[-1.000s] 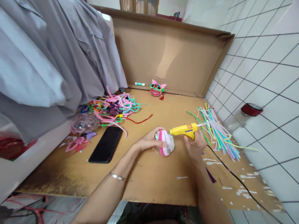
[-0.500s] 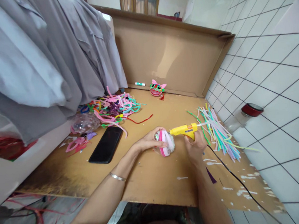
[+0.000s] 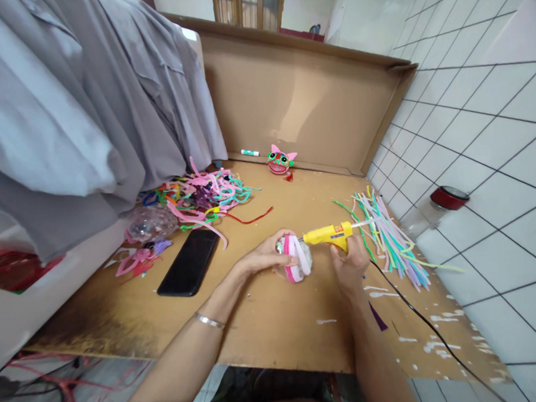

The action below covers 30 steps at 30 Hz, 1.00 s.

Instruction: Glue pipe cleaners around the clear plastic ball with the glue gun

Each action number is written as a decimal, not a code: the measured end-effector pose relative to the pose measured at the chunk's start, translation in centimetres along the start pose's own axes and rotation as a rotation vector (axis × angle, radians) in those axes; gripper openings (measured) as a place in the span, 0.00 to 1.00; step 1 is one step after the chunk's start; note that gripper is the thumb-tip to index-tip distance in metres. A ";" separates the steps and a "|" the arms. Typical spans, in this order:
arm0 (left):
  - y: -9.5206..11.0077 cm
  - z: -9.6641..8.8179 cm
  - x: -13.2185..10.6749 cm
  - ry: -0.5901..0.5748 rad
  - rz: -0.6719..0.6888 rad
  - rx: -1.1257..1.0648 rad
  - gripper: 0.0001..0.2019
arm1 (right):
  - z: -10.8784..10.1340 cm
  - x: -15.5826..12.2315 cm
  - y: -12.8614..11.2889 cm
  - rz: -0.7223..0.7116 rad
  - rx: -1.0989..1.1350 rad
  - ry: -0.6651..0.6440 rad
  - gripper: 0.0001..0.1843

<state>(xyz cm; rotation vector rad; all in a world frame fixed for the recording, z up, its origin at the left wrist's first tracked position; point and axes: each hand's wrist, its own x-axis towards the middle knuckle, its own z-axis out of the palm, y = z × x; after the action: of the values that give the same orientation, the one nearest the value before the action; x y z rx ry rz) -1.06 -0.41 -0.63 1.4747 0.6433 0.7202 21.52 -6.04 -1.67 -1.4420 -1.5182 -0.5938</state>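
A white-streaked brown bench (image 3: 260, 327); a cardboard panel (image 3: 335, 107) beyond the pink-banded ball (image 3: 294, 267). Left of the ball, a fuzzy pipe-cleaner tangle (image 3: 220, 186); right, a straight pipe-cleaner bundle (image 3: 396, 246); left, a glossy phone (image 3: 189, 264). Right hand (image 3: 352, 262) grips a yellow glue gun (image 3: 330, 234), nozzle at the ball; left hand (image 3: 269, 255) clasps it.

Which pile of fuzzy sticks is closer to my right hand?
The mostly straight bundle near the tiled wall, beside your right hand. The other pile is tangled and lies by the grey cloth.
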 end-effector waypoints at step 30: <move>-0.2 0.1 -0.1 0.009 0.010 0.009 0.34 | 0.4 0.2 -0.4 0.143 0.023 -0.022 0.09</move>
<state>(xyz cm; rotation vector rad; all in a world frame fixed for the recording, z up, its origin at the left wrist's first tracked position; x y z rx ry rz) -1.08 -0.53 -0.80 1.4846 0.6471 0.7325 21.08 -5.65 -1.65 -1.5289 -1.4207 -0.4742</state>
